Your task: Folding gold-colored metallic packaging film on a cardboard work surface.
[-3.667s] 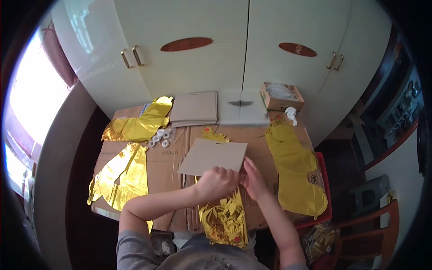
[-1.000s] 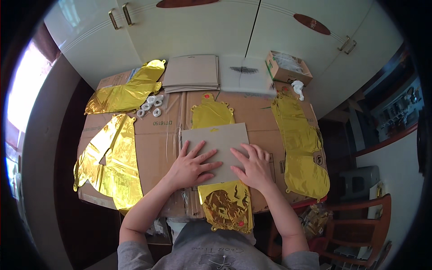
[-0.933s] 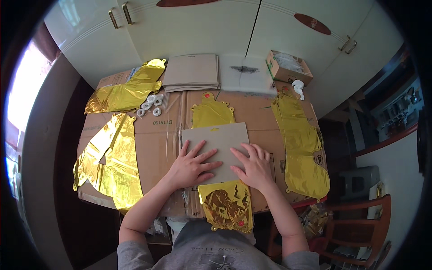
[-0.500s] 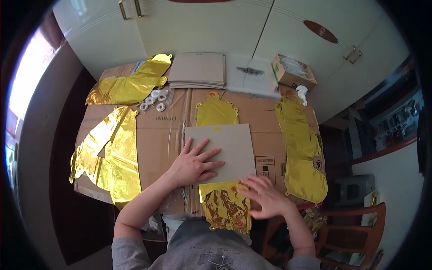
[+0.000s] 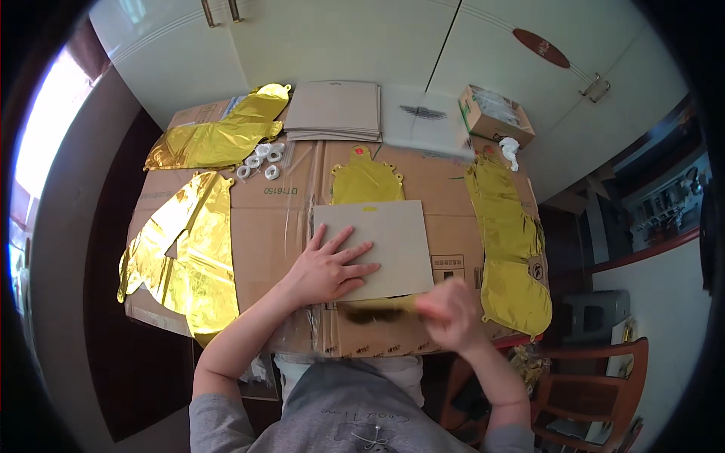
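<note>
My left hand (image 5: 326,270) lies flat with fingers spread on a grey cardboard sheet (image 5: 400,245), pressing it onto a flat gold foil balloon (image 5: 368,185). The balloon's far end, with a red spot and small tabs, shows beyond the sheet; its middle is hidden underneath. At the sheet's near edge my right hand (image 5: 451,315), smeared by motion, is closed on the balloon's near end. That end is raised off the table and shows as a narrow blurred gold strip along the sheet's edge.
Flat gold foil balloons lie at the far left (image 5: 219,142), left (image 5: 204,257) and right (image 5: 512,257). White ribbon rolls (image 5: 260,157), stacked grey cardboard sheets (image 5: 332,112), a clear plastic bag (image 5: 423,132) and an open box (image 5: 495,117) sit along the back. Flattened cardboard (image 5: 272,234) covers the table.
My right hand has taken hold of the balloon's near end and lifted it up to the sheet's edge, baring the cardboard below. My left hand stays on the sheet.
</note>
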Demonstrator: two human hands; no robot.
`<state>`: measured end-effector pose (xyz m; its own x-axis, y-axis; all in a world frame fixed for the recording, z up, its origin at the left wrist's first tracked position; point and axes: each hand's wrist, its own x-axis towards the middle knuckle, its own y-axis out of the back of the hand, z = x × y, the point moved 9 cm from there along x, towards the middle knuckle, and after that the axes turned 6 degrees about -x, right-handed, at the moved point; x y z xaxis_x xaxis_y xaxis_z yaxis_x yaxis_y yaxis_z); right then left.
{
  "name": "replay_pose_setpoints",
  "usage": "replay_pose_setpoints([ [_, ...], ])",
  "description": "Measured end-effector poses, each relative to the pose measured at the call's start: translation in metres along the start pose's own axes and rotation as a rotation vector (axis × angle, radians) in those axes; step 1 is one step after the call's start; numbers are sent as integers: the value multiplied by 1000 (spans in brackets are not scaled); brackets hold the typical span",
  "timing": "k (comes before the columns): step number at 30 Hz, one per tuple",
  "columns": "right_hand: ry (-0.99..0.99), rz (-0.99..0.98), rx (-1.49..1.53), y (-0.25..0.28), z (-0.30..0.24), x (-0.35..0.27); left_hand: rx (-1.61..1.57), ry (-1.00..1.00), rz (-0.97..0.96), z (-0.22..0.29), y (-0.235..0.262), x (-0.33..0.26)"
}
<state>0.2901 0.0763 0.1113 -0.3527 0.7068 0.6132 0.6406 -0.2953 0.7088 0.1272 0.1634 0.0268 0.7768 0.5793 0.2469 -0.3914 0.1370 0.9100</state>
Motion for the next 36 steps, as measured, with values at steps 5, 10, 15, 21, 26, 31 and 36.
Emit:
replay_pose_setpoints([
  [5,-495,-148,235,-53,94,40,158,-38,-153,-20,-24,-9],
  [10,-444,-131,197,-82,120,40,107,22,-260,-17,-19,-3],
  [15,-465,-177,177,-87,122,37,64,-4,-171,-15,-13,-5],
  [21,-318,-155,15,-97,120,34,6,80,-280,-19,-16,-1],
  [26,-181,-138,-89,-102,110,36,-117,7,-34,-14,0,-4],
  [31,-196,-171,-195,-106,113,35,255,249,282,-2,46,-19],
  [36,-238,-220,-156,-108,121,36,-245,191,-51,92,22,-14],
])
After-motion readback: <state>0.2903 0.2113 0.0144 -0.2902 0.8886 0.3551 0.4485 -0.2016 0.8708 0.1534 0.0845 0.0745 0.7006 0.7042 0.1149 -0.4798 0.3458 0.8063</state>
